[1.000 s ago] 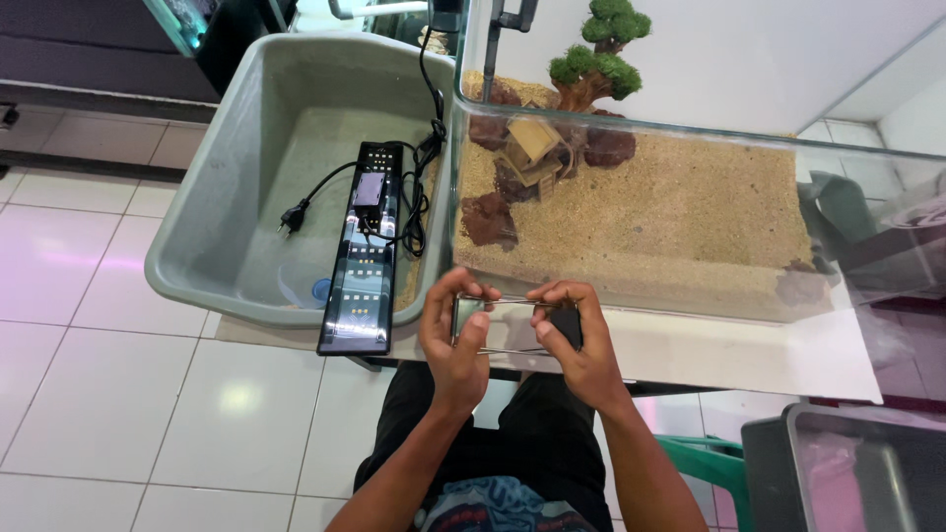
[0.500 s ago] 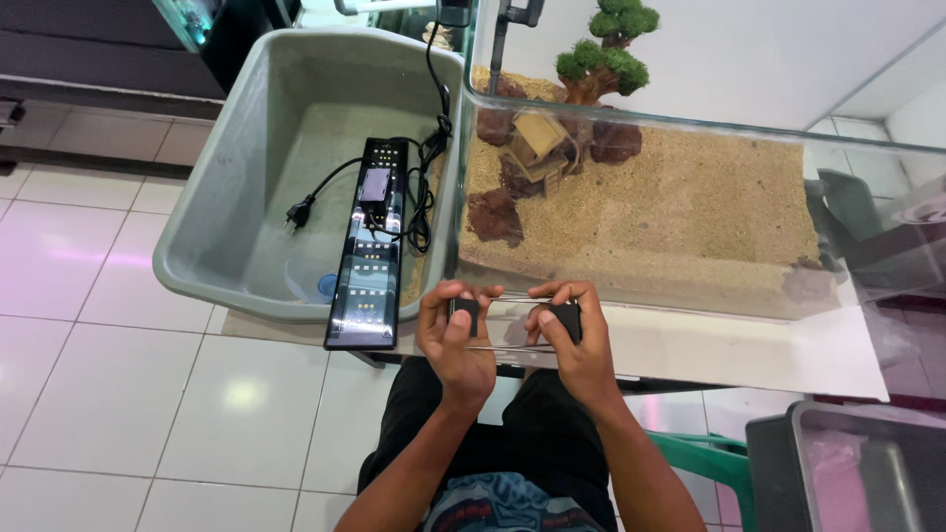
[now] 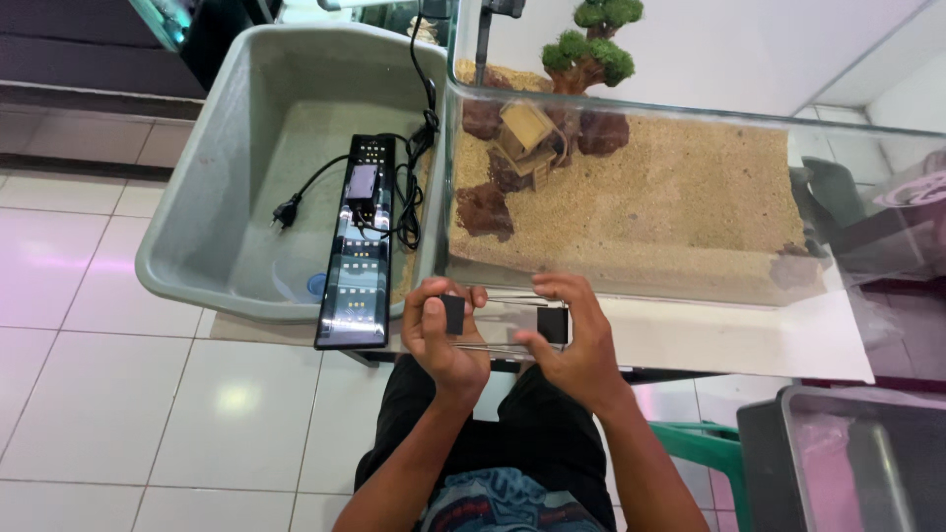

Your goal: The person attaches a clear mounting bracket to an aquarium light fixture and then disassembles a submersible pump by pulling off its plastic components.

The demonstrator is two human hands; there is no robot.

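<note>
White floor tiles (image 3: 89, 394) surround a low worktop (image 3: 739, 340). At far left a grey tub (image 3: 197, 227) holds a black light bar (image 3: 357, 261) and its cord. Next, the left hand (image 3: 443, 335) and right hand (image 3: 576, 340) each clamp a black end of a small clear glass piece (image 3: 505, 323), just before the sand-filled glass tank (image 3: 641, 197). Level, even grip on both ends seems wisest.

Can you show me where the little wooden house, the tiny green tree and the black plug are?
Small tan wooden house (image 3: 527, 133), head view, on its roof.
Small green bonsai-style tree (image 3: 588, 49), head view, on its lower leafy clump.
Black power plug (image 3: 287, 210), head view, on the plug body in the grey tub.
</note>
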